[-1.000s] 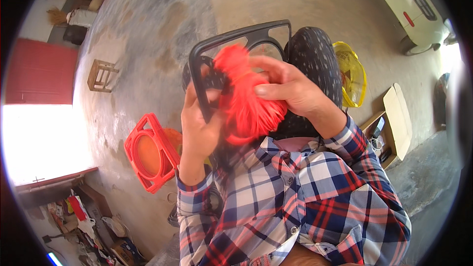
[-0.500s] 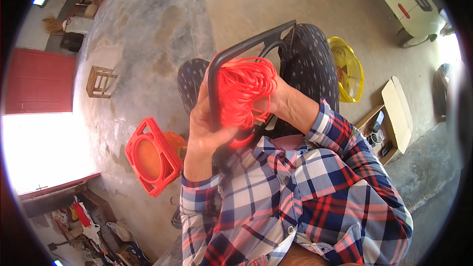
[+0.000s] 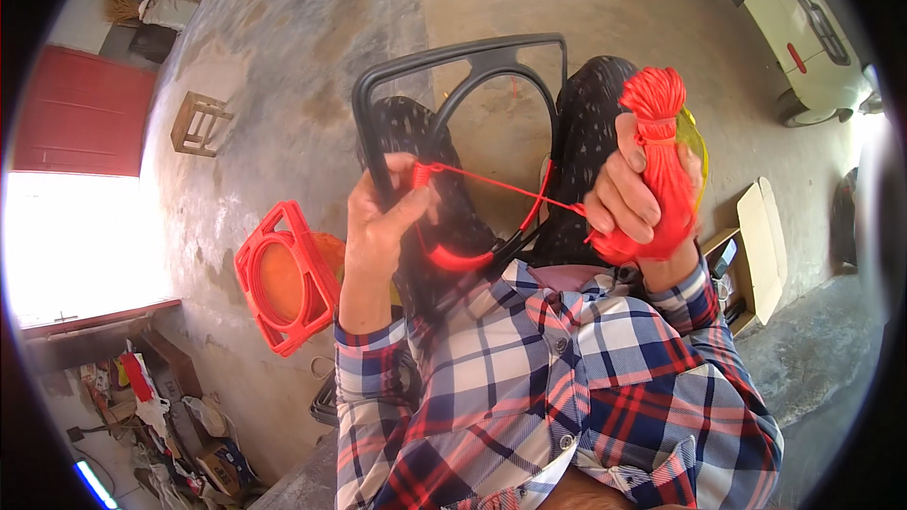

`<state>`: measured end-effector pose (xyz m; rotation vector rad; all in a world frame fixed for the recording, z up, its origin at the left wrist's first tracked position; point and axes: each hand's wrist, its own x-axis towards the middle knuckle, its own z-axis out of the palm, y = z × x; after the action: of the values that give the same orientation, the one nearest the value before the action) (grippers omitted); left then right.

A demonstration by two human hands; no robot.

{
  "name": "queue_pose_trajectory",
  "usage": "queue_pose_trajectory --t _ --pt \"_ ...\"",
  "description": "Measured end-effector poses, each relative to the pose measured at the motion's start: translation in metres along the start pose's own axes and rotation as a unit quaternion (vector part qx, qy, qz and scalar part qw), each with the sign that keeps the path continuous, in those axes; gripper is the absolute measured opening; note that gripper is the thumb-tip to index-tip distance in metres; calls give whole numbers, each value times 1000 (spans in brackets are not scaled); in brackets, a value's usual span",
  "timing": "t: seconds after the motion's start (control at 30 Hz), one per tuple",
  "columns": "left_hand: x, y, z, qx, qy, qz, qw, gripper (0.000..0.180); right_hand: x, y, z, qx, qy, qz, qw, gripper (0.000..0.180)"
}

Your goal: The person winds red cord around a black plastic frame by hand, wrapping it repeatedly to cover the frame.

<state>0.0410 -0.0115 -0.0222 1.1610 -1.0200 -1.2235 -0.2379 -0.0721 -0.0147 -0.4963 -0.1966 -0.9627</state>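
Observation:
Across my lap stands a black frame (image 3: 463, 49) with a rounded outer bar and a round inner ring. Red cord is wound closely over the lower part of that ring. My left hand (image 3: 383, 217) pinches the ring's left side, where the red wrapping (image 3: 422, 175) ends. From there a single red strand (image 3: 501, 187) runs taut to the right. My right hand (image 3: 633, 194) is closed around a bundle of red cord (image 3: 658, 104), tied round its middle, held out beside my right knee.
Left of me on the floor lies a red frame with a round orange middle (image 3: 283, 279). A small wooden stool (image 3: 198, 123) stands farther off. To the right are a yellow basket (image 3: 696, 146), an open cardboard box (image 3: 761, 236) and a pale vehicle (image 3: 789, 28).
My right hand has carried the cord bundle out of the frame to the right, drawing the strand tight. My left hand now pinches the ring.

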Motion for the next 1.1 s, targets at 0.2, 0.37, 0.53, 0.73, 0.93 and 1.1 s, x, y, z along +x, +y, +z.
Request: queue_pose_trajectory --t 0.2,0.37,0.53,0.73,0.93,1.1 --pt "-2 -3 -9 -29 16 33 999 40 -12 -24 -6 -86 96 0 992 43" --pt "-2 -5 -7 -48 19 34 998 35 -25 -17 -29 -87 179 40 979 42" --pt "-7 2 13 22 34 0 999 29 4 4 -38 -143 303 94 938 39" --pt "-7 26 36 359 -15 167 918 40 45 34 -1 -382 136 115 907 37" --pt "4 15 33 252 -30 199 947 47 54 45 -20 -198 141 122 962 17" --pt "-5 11 31 81 -63 114 988 59 53 66 -43 -30 250 209 945 27"
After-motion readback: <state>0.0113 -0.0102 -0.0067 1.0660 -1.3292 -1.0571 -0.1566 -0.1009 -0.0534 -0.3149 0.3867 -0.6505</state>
